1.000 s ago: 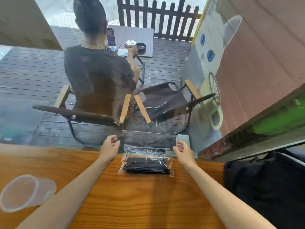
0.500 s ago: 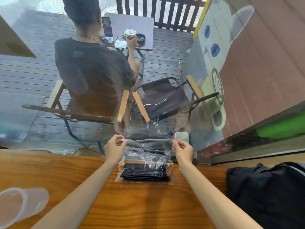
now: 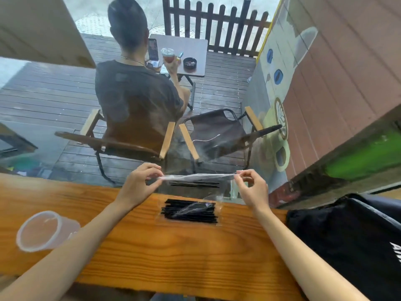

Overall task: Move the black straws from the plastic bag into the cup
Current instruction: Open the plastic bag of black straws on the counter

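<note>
A clear plastic bag stands up from the wooden counter, its top edge stretched flat between my hands. My left hand pinches the bag's left top corner. My right hand pinches the right top corner. A bundle of black straws lies in the bag's bottom on the counter. Their reflection shows in the window glass behind. A translucent plastic cup lies on its side at the counter's left, mouth toward me.
A black bag sits on the counter at the right. A window runs along the counter's far edge. Beyond the glass a person sits in a chair at a small table on a deck.
Both hands rose from the counter and took the bag's top corners, pulling its edge taut. The bag's upper part now stands up over the straws.
</note>
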